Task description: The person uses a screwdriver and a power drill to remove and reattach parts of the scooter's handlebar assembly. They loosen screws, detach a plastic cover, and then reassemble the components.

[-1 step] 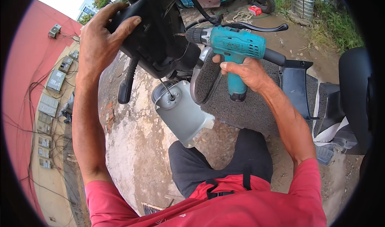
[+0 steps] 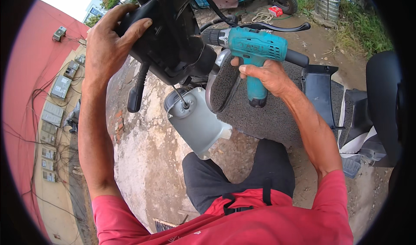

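Note:
My right hand (image 2: 269, 77) is wrapped round the grip of a teal cordless drill (image 2: 255, 43). The drill lies level, its black chuck facing left and its bit up against the black plastic handlebar cover (image 2: 162, 45) of a scooter. My left hand (image 2: 108, 43) clasps that cover from the left, thumb on the near side and fingers over the top. Below the cover hangs a grey-white plastic panel (image 2: 195, 126) with a thin stalk running up from it. A black brake lever (image 2: 284, 27) sticks out beyond the drill.
A grey textured floor mat (image 2: 264, 119) spreads under the drill. A dark plastic trim piece (image 2: 320, 95) lies on it at the right. Farther off are a red box (image 2: 275, 11), a wheel (image 2: 284, 0) and a metal drum (image 2: 326, 4). Meter boxes (image 2: 60, 87) line the left wall.
The drill and my right hand have risen very slightly, with the drill's rear tipping up a little. My left hand stays where it was on the cover.

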A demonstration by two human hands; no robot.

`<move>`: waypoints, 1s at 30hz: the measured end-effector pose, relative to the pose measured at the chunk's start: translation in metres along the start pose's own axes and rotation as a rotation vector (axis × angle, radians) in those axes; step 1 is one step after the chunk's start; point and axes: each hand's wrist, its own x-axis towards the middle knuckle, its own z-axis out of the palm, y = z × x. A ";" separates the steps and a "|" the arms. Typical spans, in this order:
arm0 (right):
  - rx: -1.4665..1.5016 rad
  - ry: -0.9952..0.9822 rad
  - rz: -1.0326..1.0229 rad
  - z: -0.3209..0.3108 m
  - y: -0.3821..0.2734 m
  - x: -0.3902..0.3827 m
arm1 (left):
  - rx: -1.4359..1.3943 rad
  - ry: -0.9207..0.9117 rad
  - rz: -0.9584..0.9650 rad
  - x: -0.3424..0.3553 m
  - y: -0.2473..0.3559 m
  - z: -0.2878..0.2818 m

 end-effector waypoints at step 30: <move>0.004 0.052 -0.177 0.011 0.030 0.013 | 0.112 0.017 -0.057 0.000 -0.004 0.002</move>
